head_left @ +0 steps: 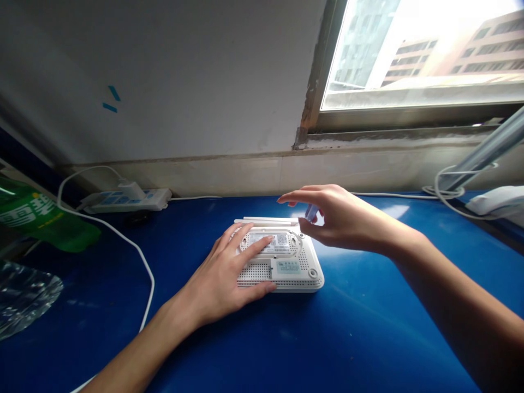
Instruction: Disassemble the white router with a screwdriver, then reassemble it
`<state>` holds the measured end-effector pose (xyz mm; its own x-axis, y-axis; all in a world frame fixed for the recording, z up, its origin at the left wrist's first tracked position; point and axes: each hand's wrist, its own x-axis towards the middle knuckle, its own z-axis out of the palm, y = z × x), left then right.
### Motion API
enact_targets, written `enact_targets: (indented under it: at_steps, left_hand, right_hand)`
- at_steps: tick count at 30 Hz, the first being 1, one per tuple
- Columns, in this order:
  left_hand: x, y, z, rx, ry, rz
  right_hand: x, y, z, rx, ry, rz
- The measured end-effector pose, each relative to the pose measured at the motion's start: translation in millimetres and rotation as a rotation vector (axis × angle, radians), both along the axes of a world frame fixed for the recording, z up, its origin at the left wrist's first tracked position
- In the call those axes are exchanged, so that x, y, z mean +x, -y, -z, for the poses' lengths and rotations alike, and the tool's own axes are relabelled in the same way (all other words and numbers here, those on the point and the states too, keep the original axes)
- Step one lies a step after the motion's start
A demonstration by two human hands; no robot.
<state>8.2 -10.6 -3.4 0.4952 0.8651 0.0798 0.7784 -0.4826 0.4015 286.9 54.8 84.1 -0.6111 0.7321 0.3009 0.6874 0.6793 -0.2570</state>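
Note:
A white router-like box (305,267) with vent holes, printed labels and a white bar along its far edge lies on the blue table (311,338). My left hand (229,267) rests spread over its left part, fingertips on the label and thumb near the front edge. Above the box's far right corner is my right hand (327,218), its fingers curled round a small translucent bluish object (311,212). The thumb and middle fingers hold that object, while the index finger stretches to the left. The object's lower end is near the box's corner; contact cannot be made out.
A white power strip (158,200) with a plug and cable stands at the back left. A green bottle (53,218) and a clear plastic bottle (28,295) lie at far left. Right of the hands, a metal pole (483,147) has white cable around it.

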Motion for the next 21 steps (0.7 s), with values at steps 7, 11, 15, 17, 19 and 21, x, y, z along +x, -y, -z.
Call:
enact_targets:
  at_steps: [7, 11, 15, 17, 19, 21]
  left_hand:
    - [-0.1, 0.3, 0.0, 0.002, -0.007, 0.001]
    - [-0.3, 0.5, 0.6, 0.010, -0.006, 0.004]
    - [-0.1, 0.5, 0.3, 0.010, -0.007, 0.004]
    - [0.1, 0.3, 0.2, 0.010, -0.005, 0.008]
    - [0.1, 0.2, 0.2, 0.014, 0.002, 0.007]
    - [-0.2, 0.2, 0.2, 0.018, 0.008, 0.005]
  right_hand:
    - [-4.1, -3.5, 8.1, 0.030, -0.024, 0.006]
    - [-5.1, 0.1, 7.4, 0.027, -0.020, -0.025]
    - [-6.2, 2.1, 3.4, 0.055, 0.016, 0.012]
    - [-5.9, 0.7, 3.1, 0.057, 0.019, 0.026]
    - [-5.3, -0.9, 4.0, 0.040, 0.000, 0.017]
    - [-4.8, -1.4, 4.9, 0.015, -0.020, 0.003]
